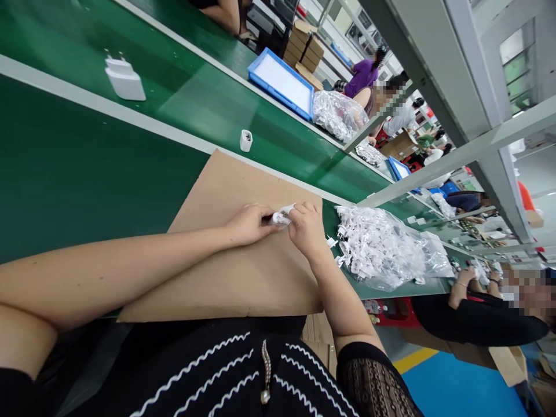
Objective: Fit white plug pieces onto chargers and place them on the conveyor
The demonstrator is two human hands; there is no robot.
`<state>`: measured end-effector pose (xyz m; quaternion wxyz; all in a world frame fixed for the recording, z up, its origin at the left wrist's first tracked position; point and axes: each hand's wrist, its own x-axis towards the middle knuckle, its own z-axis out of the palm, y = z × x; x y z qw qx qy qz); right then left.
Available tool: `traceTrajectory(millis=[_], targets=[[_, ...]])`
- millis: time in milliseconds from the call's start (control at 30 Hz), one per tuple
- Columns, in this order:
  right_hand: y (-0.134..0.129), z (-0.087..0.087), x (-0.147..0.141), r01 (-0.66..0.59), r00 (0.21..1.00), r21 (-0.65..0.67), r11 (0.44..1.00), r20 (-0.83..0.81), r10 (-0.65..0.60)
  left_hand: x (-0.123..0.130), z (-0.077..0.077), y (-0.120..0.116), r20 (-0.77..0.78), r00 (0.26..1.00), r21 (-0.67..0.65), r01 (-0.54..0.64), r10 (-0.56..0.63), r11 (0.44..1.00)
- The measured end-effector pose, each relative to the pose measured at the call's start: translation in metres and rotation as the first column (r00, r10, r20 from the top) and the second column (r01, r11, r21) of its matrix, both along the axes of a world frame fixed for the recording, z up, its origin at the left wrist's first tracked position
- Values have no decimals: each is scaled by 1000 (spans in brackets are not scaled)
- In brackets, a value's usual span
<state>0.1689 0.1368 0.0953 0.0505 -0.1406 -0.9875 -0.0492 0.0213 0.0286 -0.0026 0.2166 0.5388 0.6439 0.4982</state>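
Above a brown cardboard sheet point(243, 278), my two hands meet around a small white plastic charger part point(281, 218). My left hand point(252, 224) pinches it from the left. From the right, the fingers of my right hand point(307, 227) close on it too. My fingers cover much of the part, so its exact shape is hidden. Right of my right hand lies a clear plastic bag point(382, 249) heaped with white charger parts, a few of them spilling beside it.
A white plug charger point(125, 78) and a small white charger housing point(246, 141) sit on the green conveyor belt point(186, 98). Beyond it are a blue tray point(282, 81) and another plastic bag point(339, 113). A co-worker in black point(473, 318) sits at the right.
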Motion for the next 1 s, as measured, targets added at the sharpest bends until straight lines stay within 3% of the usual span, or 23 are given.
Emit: traceTrajectory(millis=[333,633,800,900,1000], targets=[[-3,-12,4,88,994,-42,995,-62,-91,2,0,0,21,1000,7,-22,22,1000],[-12,5,-6,96,995,-71,993,3,-96,4,5,-3,15,1000,-30,-14,14,999],[-14,-1,-3,210,975,-131,969,-44,-217,12,6,-7,-140,988,-13,-65,62,998],[-18,-5,1,220,973,-95,971,-56,-225,17,4,-11,-256,964,12,-70,71,997],[-20,-9,1,224,972,-77,972,-48,-228,18,0,-13,-424,904,-51,-86,56,995]])
